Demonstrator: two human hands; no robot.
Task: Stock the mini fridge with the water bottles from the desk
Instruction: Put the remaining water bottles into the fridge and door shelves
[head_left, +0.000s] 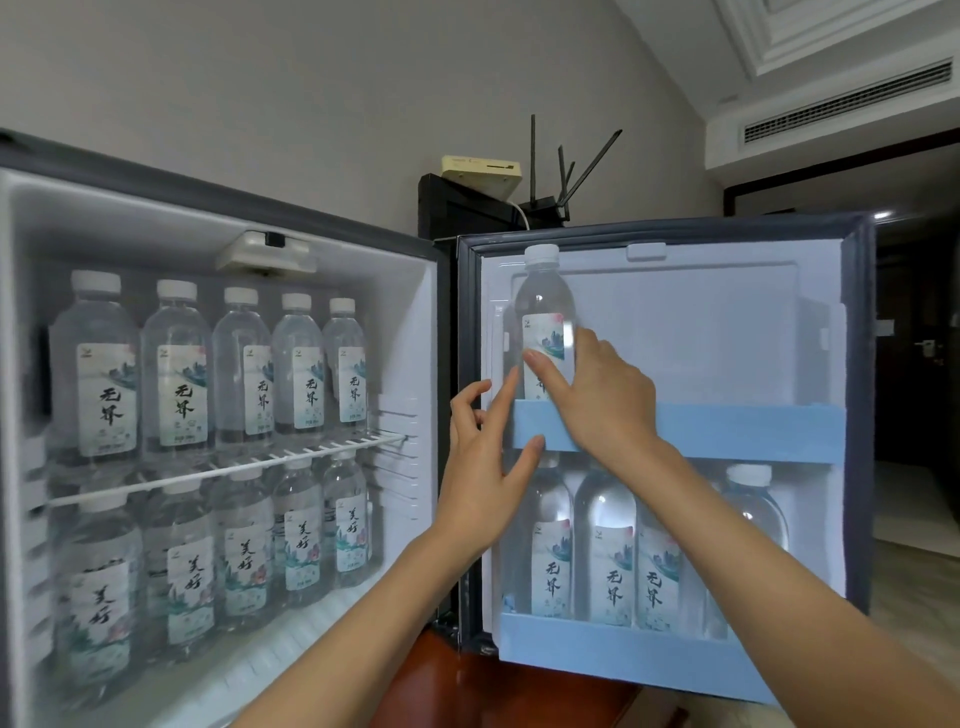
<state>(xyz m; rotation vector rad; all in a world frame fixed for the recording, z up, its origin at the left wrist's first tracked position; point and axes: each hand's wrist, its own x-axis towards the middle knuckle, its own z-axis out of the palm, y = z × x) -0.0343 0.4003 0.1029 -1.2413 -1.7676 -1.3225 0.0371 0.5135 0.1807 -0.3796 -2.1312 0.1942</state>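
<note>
The mini fridge (332, 223) stands open, its door (727, 322) swung out to the right. One water bottle (544, 301) with a white cap stands upright at the left end of the door's upper shelf, behind a blue rail (737, 434). My right hand (597, 395) wraps its fingers around this bottle's label. My left hand (483, 467) is just left of it, fingers spread, thumb on the blue rail and fingertips near the bottle's base. The door's lower shelf (613, 649) holds several bottles. Two rows of bottles fill the fridge interior on a wire shelf (223, 465) and the floor.
A black cabinet (457, 208) behind the fridge carries a beige box (480, 174) and a router with antennas (550, 202). The upper door shelf is bare to the right of the held bottle. A dark doorway (914, 364) lies at the far right. Reddish wood (493, 691) shows below the fridge.
</note>
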